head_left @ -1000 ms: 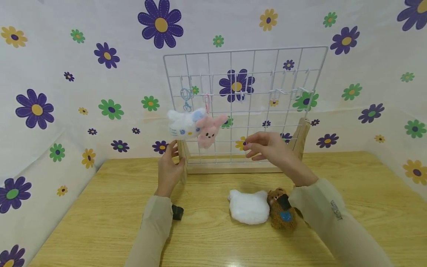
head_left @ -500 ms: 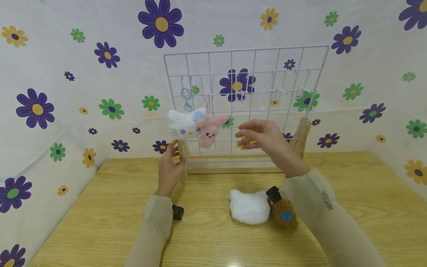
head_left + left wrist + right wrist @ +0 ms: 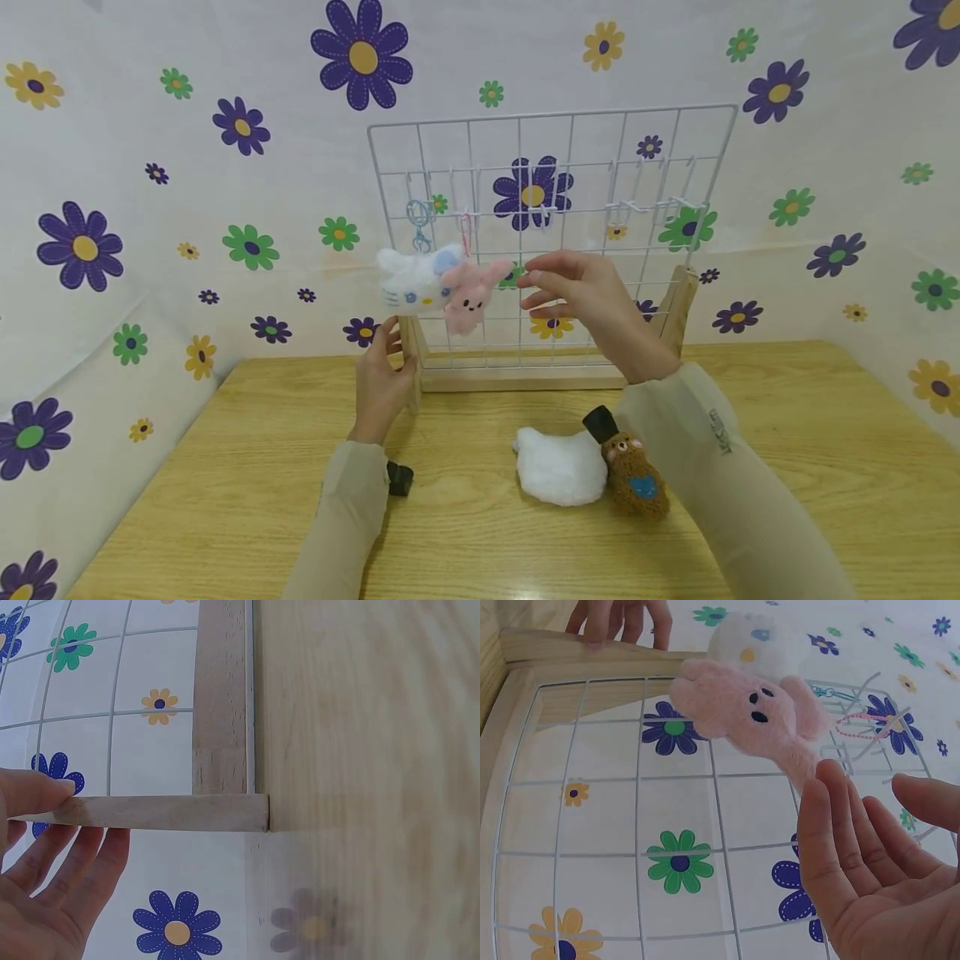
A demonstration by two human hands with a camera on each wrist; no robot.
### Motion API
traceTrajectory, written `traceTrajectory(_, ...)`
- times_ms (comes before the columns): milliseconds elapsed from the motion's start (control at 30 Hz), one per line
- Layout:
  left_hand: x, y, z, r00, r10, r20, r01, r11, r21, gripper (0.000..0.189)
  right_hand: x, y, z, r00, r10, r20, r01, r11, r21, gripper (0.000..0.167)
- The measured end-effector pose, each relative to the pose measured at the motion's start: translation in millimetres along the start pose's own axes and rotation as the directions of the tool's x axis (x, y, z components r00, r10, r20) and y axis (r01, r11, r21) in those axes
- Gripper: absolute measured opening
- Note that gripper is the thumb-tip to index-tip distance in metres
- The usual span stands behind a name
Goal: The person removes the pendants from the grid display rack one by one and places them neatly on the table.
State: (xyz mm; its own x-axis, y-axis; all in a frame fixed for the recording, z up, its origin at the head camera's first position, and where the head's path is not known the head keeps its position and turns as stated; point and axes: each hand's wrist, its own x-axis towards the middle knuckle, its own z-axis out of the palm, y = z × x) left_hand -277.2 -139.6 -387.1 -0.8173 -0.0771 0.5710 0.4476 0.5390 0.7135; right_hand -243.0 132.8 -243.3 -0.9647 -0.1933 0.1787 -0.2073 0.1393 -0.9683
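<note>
My left hand [image 3: 384, 379] grips the wooden end post [image 3: 172, 813] of the rack, thumb on one side and fingers on the other. A pink plush bunny [image 3: 469, 298] hangs by a pink bead chain from the white wire grid [image 3: 572, 225]. Beside it, partly overlapped, hangs a white plush cat head [image 3: 417, 279] on a blue ring clasp. My right hand [image 3: 588, 300] is just right of the bunny, fingers relaxed and nothing in them. In the right wrist view its fingertips [image 3: 831, 771] are close to the bunny's ear [image 3: 801, 759]; whether they touch I cannot tell.
On the wooden table [image 3: 465, 542] a white plush [image 3: 561, 468] lies against a brown plush bear [image 3: 636, 479] with a black tag [image 3: 602, 423]. A small black object [image 3: 400, 478] is by the left sleeve. White hooks [image 3: 626, 204] sit on the grid, and flowered cloth stands behind.
My right hand has moved left and up toward the pink bunny. The bear's black tag has swung up and left, uncovering its face. My left hand stays on the post.
</note>
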Motion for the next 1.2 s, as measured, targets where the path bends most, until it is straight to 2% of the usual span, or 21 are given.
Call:
traceTrajectory(500, -0.8, 1.1, -0.7, 1.0, -0.017, 0.009, 0.017, 1.0, 0.0, 0.059, 11.6, -6.7, 9.0, 0.999, -0.035, 0.005, 0.034, 0.996, 0.082, 0.032)
traceTrajectory(1200, 0.5, -0.2, 0.5, 1.0, -0.004, 0.004, 0.004, 1.0, -0.005, 0.06, 21.9, -20.6, 16.9, 0.998, -0.061, 0.009, 0.06, 0.994, 0.09, 0.029)
